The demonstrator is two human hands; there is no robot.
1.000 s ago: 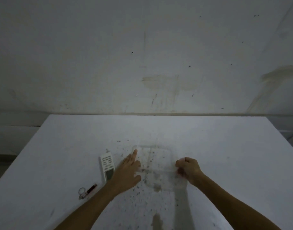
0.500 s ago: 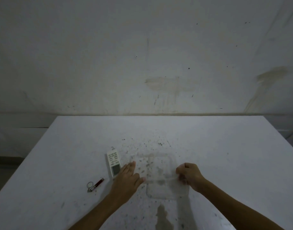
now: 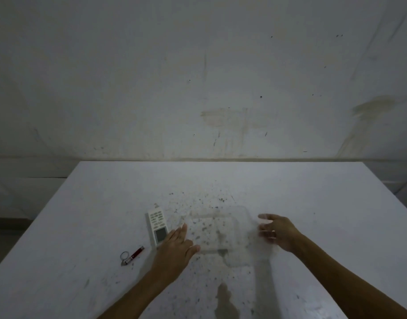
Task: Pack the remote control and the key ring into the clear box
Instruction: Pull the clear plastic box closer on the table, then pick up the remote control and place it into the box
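- White rectangular remote control (image 3: 158, 228) with grey keypad and small screen flat on the pale speckled table (image 3: 313, 203), just left of the clear plastic box (image 3: 217, 231); long axis running away from the person, tilted a little leftward at the far end; screen end nearest.
- Key ring (image 3: 131, 254), a metal loop with a dark red cylindrical fob, lying further left and nearer the table's front edge; well apart from the box, near the remote's near end; fob pointing up and right toward the remote.
- Left hand (image 3: 176, 246) flat, fingers extended together, palm down, holding nothing; fingertips at the box's left edge, just right of the remote's screen end; contact with the box too faint to judge.
- Right hand (image 3: 276, 231) spread loosely, fingers curled and apart, holding nothing; beside the box's right wall, blurred; touching or not, hard to say.
- Both items to the left of the box, so left hand plainly the nearer; remote just beside its knuckles, a short sideways shift away; likely first pick, gripped across its narrow width.
- Box interior showing only table speckles; nothing packed yet; lid position unclear through the transparent plastic.
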